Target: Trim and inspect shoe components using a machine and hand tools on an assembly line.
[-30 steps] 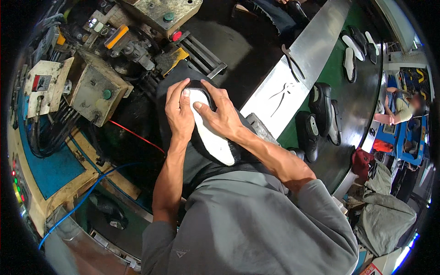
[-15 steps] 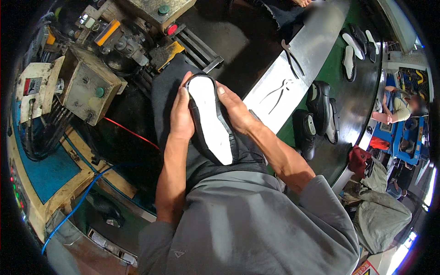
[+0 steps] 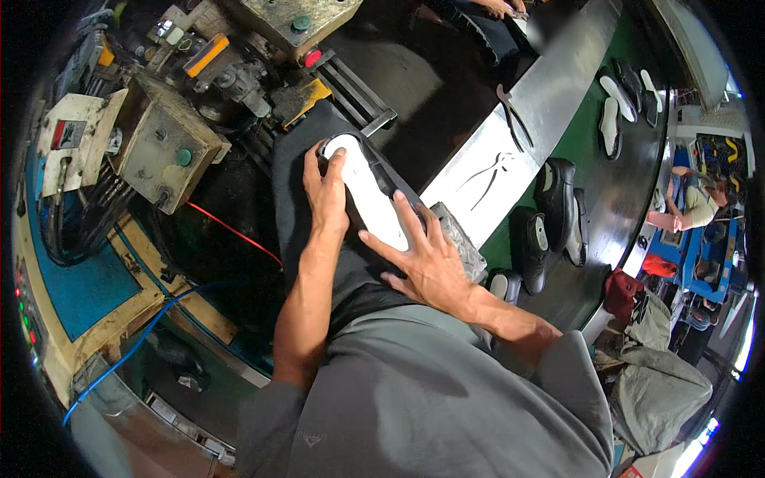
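Observation:
A black shoe upper with a white, foot-shaped sole [image 3: 369, 189] lies bottom up across my lap, its rounded far end tilted to the left. My left hand [image 3: 325, 191] is closed on that end, thumb pressed on the white surface and fingers around the left side. At the near end my right hand [image 3: 430, 259] has its fingers spread, touching the shoe's right side and white bottom. The shoe's underside is hidden against my dark trousers.
Two pincers, one dark [image 3: 514, 119] and one thinner [image 3: 488, 174], lie on the metal bench [image 3: 550, 88]. Beyond stand black shoes [image 3: 558, 191]. A grey block [image 3: 458, 239] sits beside my right hand. At left is a machine with a control box [image 3: 163, 155]. A co-worker's hands [image 3: 502, 8] show at the top.
My left thumb has moved onto the white sole. My right hand has slid from the far end toward the near end and spread its fingers. The shoe has shifted slightly down onto my lap.

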`<state>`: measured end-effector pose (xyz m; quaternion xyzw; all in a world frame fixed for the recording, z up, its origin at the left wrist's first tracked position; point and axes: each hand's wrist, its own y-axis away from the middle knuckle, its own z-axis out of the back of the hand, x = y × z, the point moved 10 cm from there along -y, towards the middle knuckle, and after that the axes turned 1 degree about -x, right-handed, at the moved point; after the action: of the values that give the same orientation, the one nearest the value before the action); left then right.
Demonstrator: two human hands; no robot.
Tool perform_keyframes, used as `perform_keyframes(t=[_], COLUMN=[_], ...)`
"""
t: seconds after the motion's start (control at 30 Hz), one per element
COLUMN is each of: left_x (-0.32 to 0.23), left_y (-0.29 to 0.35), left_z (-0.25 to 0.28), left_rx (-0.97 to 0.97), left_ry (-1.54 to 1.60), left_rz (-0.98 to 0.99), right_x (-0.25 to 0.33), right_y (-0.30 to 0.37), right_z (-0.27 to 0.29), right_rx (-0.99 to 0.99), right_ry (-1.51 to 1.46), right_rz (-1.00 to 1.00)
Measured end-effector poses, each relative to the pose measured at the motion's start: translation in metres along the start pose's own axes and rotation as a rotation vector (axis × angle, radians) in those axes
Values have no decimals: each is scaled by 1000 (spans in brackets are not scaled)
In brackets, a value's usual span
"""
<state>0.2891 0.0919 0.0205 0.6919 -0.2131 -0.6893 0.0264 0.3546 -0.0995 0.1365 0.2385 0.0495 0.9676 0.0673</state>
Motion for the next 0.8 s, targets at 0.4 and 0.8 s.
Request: perform_keyframes(t=[0.4,0.8], left_x=[-54,28], left_y=[-11,-58], left_z=[52,108], left_rx=[134,-226], left_ry=[-262,-1103], left_rz=[-281,-550], right_x=[11,134], right_y=[-12,-272], right_z=[20,147], right_rx=[-2,-408], right_ry=[11,75], right_rz=[279,566])
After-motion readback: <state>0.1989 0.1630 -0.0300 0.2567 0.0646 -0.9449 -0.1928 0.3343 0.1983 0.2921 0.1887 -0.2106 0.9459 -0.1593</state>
